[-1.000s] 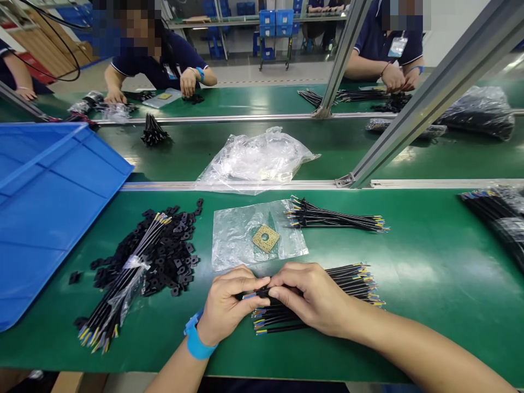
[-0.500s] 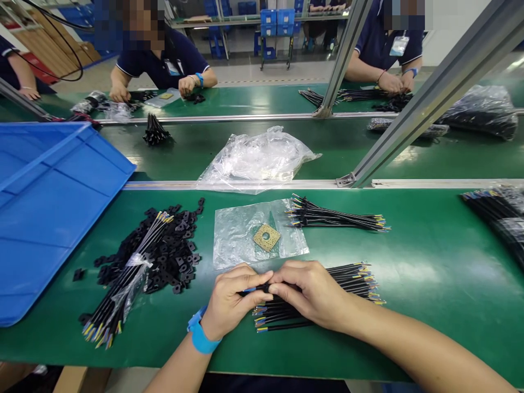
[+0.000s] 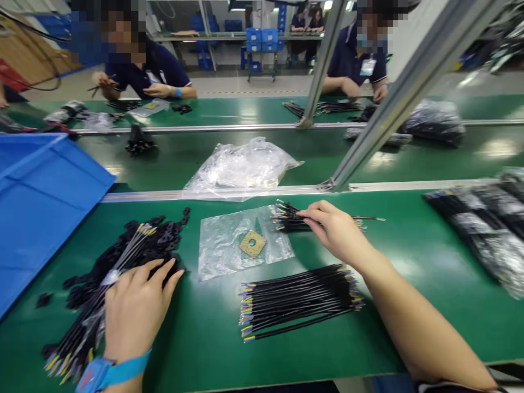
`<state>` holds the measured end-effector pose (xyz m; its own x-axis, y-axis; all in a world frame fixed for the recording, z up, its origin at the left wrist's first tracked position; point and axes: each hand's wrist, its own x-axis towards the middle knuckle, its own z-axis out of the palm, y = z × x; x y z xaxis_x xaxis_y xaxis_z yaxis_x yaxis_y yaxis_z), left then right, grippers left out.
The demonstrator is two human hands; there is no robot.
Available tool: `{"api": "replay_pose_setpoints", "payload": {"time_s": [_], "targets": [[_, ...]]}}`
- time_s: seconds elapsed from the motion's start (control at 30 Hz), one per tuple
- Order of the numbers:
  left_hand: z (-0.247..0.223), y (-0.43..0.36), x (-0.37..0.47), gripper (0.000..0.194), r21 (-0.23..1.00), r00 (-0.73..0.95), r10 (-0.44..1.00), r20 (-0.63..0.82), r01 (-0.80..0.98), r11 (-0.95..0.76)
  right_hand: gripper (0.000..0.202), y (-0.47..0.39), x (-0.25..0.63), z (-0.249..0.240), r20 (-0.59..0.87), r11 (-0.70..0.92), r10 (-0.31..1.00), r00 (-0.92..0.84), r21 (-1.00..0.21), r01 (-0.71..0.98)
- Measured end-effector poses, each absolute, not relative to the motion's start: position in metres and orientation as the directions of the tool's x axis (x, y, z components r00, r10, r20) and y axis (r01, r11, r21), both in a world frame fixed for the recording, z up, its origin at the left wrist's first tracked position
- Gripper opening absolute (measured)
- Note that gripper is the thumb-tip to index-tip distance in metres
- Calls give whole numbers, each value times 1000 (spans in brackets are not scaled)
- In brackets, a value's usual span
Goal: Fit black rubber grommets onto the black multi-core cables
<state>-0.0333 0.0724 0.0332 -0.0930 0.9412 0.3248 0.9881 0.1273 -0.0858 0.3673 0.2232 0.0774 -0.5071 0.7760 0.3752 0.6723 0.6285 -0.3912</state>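
Observation:
My left hand (image 3: 137,305), with a blue wristband, lies fingers apart on a heap of small black parts (image 3: 159,245), beside a wrapped bundle of black cables (image 3: 88,322). My right hand (image 3: 332,228) reaches to the far bundle of black cables (image 3: 286,221), its thumb and forefinger pinched on a cable there. A second bundle of black cables (image 3: 298,297) with coloured ends lies loose on the green mat between my arms. A flat clear bag (image 3: 223,251) carries a tan square piece (image 3: 252,244) with a hole.
A blue bin (image 3: 41,202) tilts at the left. A crumpled clear bag (image 3: 241,166) lies on the middle belt. A slanted aluminium post (image 3: 388,93) rises at right; wrapped black cables (image 3: 487,229) lie there. Two people work across the belts.
Both hands let go of the near bundle, which now lies on the mat. The left hand went left onto the black parts; the right reached to the far bundle.

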Motion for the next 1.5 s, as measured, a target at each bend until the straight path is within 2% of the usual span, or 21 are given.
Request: {"api": "replay_pose_setpoints", "payload": {"time_s": [0.07, 0.23, 0.37, 0.47, 0.53, 0.63, 0.73, 0.8, 0.9, 1.0, 1.1, 1.3, 1.43, 1.5], "targets": [[32, 76, -27, 42, -125, -36, 936, 351, 989, 85, 29, 229, 373, 76, 382, 598, 797, -468, -387, 702], [31, 80, -19, 39, -87, 74, 918, 390, 995, -43, 26, 235, 367, 64, 380, 601, 791, -479, -341, 723], [24, 72, -17, 38, -49, 158, 926, 342, 987, -151, 21, 240, 361, 55, 348, 588, 795, -497, -245, 770], [17, 63, -20, 41, -21, 198, 929, 312, 979, -202, 22, 238, 360, 57, 342, 569, 807, -482, -226, 791], [14, 59, -23, 42, 3, 222, 928, 299, 972, -233, 16, 231, 358, 64, 328, 586, 798, -505, -226, 779], [13, 57, -27, 42, 5, 196, 944, 266, 979, -205, 5, 212, 348, 72, 208, 678, 732, -649, -308, 667], [16, 59, -24, 46, -41, 102, 969, 225, 995, -95, 4, 192, 333, 74, 14, 718, 621, -784, -411, 561], [22, 60, -17, 46, -32, 67, 969, 240, 998, -61, 6, 184, 324, 73, -93, 714, 568, -817, -437, 547], [33, 60, 1, 39, 112, 19, 918, 397, 991, -69, 9, 178, 316, 71, -188, 692, 524, -831, -475, 544], [45, 65, 25, 21, 303, -98, 803, 588, 947, -107, 12, 177, 313, 71, -213, 672, 497, -841, -519, 529], [49, 76, 45, 13, 412, -187, 711, 677, 897, -157, 9, 174, 312, 71, -214, 655, 496, -842, -544, 524], [29, 88, 48, 15, 528, -248, 701, 669, 822, -213, 7, 168, 314, 71, -125, 626, 548, -827, -595, 504], [21, 85, 43, 14, 593, -286, 733, 617, 782, -194, 10, 177, 319, 62, -58, 524, 648, -760, -690, 499], [21, 84, 44, 13, 604, -284, 742, 608, 771, -200, 12, 182, 320, 53, 10, 539, 689, -725, -675, 503]]}}
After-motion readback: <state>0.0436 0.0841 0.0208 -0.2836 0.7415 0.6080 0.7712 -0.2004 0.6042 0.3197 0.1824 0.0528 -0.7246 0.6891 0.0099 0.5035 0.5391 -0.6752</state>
